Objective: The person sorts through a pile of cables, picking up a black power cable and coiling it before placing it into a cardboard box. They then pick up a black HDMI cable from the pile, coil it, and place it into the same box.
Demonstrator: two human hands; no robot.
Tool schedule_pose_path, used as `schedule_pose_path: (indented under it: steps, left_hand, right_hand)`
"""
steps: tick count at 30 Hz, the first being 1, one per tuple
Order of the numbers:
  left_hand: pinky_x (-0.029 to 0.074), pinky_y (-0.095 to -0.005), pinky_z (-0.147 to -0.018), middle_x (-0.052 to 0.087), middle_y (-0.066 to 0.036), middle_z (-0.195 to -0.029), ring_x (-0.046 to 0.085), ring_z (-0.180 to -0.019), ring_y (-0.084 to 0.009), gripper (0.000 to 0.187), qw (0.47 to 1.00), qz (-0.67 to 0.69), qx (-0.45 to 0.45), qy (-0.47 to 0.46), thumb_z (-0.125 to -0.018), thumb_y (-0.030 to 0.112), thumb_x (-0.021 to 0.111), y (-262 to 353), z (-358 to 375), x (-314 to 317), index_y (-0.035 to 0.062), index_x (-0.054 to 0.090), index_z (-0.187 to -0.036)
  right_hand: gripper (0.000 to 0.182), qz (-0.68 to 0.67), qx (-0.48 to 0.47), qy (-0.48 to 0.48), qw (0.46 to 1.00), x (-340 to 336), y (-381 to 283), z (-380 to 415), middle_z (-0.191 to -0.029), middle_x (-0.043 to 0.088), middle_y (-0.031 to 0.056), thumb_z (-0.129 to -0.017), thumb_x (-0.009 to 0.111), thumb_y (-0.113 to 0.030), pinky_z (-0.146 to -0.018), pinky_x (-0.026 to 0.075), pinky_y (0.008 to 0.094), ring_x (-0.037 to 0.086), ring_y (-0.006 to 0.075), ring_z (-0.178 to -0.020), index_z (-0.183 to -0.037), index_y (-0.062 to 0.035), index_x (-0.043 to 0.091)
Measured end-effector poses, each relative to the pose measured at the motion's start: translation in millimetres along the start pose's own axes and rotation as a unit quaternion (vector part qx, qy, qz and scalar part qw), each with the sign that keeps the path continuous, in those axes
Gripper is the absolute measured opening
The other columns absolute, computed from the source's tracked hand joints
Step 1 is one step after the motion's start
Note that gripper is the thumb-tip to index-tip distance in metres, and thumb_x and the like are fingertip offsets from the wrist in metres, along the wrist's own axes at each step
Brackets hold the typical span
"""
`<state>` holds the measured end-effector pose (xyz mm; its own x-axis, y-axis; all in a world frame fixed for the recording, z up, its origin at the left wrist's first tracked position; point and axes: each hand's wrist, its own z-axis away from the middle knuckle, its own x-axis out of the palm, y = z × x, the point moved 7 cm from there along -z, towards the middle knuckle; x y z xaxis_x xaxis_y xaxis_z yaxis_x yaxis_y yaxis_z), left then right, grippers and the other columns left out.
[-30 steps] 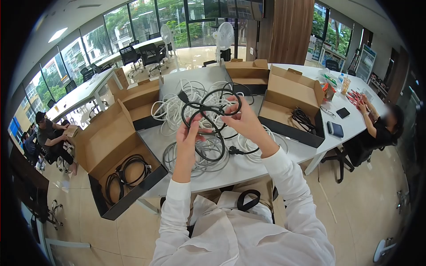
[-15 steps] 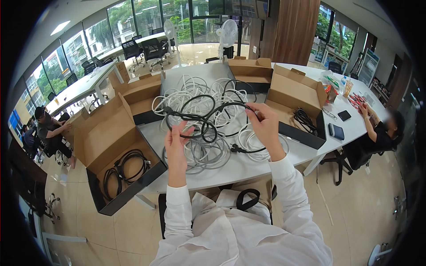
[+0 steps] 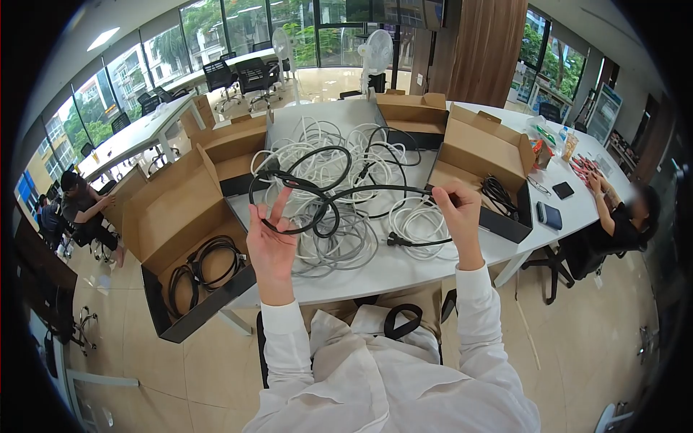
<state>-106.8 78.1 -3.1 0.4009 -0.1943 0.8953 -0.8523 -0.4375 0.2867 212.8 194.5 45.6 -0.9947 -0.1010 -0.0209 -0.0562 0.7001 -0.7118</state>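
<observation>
A looped, tangled black power cable (image 3: 337,206) stretches between my two hands above the table. My left hand (image 3: 274,249) holds its left loop, the cable lying across partly spread fingers. My right hand (image 3: 460,213) pinches the cable at the right, pulling a length of it fairly straight. One end with a black plug (image 3: 395,239) hangs below my right hand, over a coil of white cable (image 3: 419,220). A dark connector (image 3: 268,167) shows at the tangle's upper left. Beneath lies a heap of white cables (image 3: 310,148) with grey cables (image 3: 339,249) nearer me.
An open box (image 3: 173,191) at the left holds coiled black cables (image 3: 209,270). At the right, another open box (image 3: 484,141) holds a black cable bundle (image 3: 497,197). Further boxes stand behind. A wallet (image 3: 548,215) and phone (image 3: 562,190) lie near a seated person (image 3: 613,216).
My hands have moved apart, the left one leftward and the right one rightward. The black cable's loops have opened wider, and the stretch towards my right hand is longer and straighter.
</observation>
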Motion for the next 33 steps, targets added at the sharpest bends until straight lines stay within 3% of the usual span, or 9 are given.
schedule_pose_path:
  steps: [8, 10, 16, 17, 21, 24, 27, 30, 33]
  left_hand:
    - [0.053, -0.0298, -0.069, 0.04, -0.025, -0.143, 0.066, -0.069, -0.0172, 0.031, 0.958, -0.282, 0.015, -0.056, -0.1, 0.031, 0.047, -39, 19, 26, 0.0082, 0.053, -0.08]
    - [0.054, -0.0325, -0.07, 0.04, -0.024, -0.143, 0.067, -0.073, -0.0188, 0.03, 0.954, -0.281, 0.002, -0.104, -0.099, 0.031, 0.05, -51, 22, 29, 0.0064, 0.054, -0.082]
    - [0.051, -0.0297, -0.068, 0.045, -0.023, -0.139, 0.062, -0.065, -0.0154, 0.029, 0.938, -0.325, -0.016, -0.116, -0.1, 0.031, 0.049, -73, 31, 41, 0.0061, 0.054, -0.085]
    - [0.049, -0.0288, -0.066, 0.046, -0.022, -0.138, 0.059, -0.062, -0.0138, 0.028, 0.945, -0.312, -0.007, -0.098, -0.1, 0.031, 0.048, -69, 29, 37, 0.0069, 0.054, -0.086]
    - [0.041, -0.0265, -0.059, 0.053, -0.019, -0.133, 0.047, -0.052, -0.0089, 0.026, 0.973, -0.227, 0.022, -0.015, -0.1, 0.033, 0.048, -48, 20, 10, 0.0104, 0.054, -0.088]
    - [0.036, -0.0251, -0.061, 0.056, -0.015, -0.131, 0.042, -0.053, -0.0072, 0.025, 0.987, -0.158, 0.026, 0.014, -0.099, 0.036, 0.05, -36, 16, 0, 0.0142, 0.054, -0.088]
    - [0.033, -0.0242, -0.061, 0.055, -0.013, -0.132, 0.038, -0.055, -0.0068, 0.025, 0.994, -0.109, 0.025, 0.017, -0.098, 0.039, 0.051, -30, 14, -3, 0.0165, 0.055, -0.088]
    - [0.033, -0.0249, -0.062, 0.054, -0.013, -0.132, 0.039, -0.056, -0.0072, 0.025, 0.996, -0.075, 0.014, 0.036, -0.097, 0.04, 0.052, -34, 14, -4, 0.017, 0.055, -0.087]
    - [0.033, -0.0248, -0.062, 0.054, -0.013, -0.132, 0.04, -0.057, -0.0073, 0.024, 0.999, -0.053, -0.001, 0.013, -0.097, 0.039, 0.053, -41, 16, 0, 0.0164, 0.055, -0.088]
  right_hand:
    - [0.014, 0.131, -0.144, -0.088, 0.977, 58, -75, 14, -0.065, 0.057, 0.0028, -0.071, 0.08, -0.01, -0.047, 0.036, 0.0246, 0.047, 0.0117, -0.052, -0.074, -0.0053, 0.067]
    - [0.015, 0.141, -0.234, -0.103, 0.956, 78, -94, 21, -0.067, 0.059, 0.0045, -0.069, 0.079, -0.011, -0.049, 0.042, 0.0276, 0.053, 0.0164, -0.053, -0.075, -0.007, 0.066]
    - [0.017, 0.186, -0.267, -0.17, 0.93, 117, -88, 34, -0.081, 0.063, 0.004, -0.068, 0.076, -0.009, -0.057, 0.048, 0.0318, 0.061, 0.021, -0.071, -0.082, -0.0085, 0.066]
    - [0.02, 0.105, -0.27, -0.176, 0.941, 116, -84, 35, -0.091, 0.063, 0.0065, -0.068, 0.074, -0.005, -0.063, 0.048, 0.0333, 0.06, 0.0243, -0.078, -0.087, -0.0075, 0.067]
    - [0.033, 0.123, -0.248, -0.116, 0.954, 82, -95, 38, -0.103, 0.059, 0.0114, -0.066, 0.072, -0.001, -0.073, 0.044, 0.0346, 0.056, 0.0285, -0.086, -0.098, -0.0061, 0.066]
    - [0.034, 0.132, -0.213, -0.06, 0.966, 43, -69, 55, -0.093, 0.06, 0.0088, -0.071, 0.071, -0.002, -0.065, 0.044, 0.0306, 0.056, 0.0203, -0.075, -0.105, -0.0047, 0.064]
    - [0.044, 0.115, 0.069, -0.21, 0.969, 36, -16, 79, -0.08, 0.06, 0.0049, -0.076, 0.07, -0.006, -0.056, 0.041, 0.0267, 0.053, 0.0118, -0.062, -0.118, -0.0032, 0.058]
    - [0.049, 0.079, 0.161, -0.256, 0.95, 48, 4, 100, -0.074, 0.06, 0.0007, -0.083, 0.068, -0.011, -0.049, 0.038, 0.024, 0.049, 0.0072, -0.053, -0.129, -0.0025, 0.051]
    - [0.048, -0.204, 0.264, -0.157, 0.929, 54, 31, 105, -0.089, 0.065, 0.0042, -0.089, 0.063, -0.011, -0.061, 0.044, 0.0229, 0.058, 0.0101, -0.072, -0.133, -0.0006, 0.048]
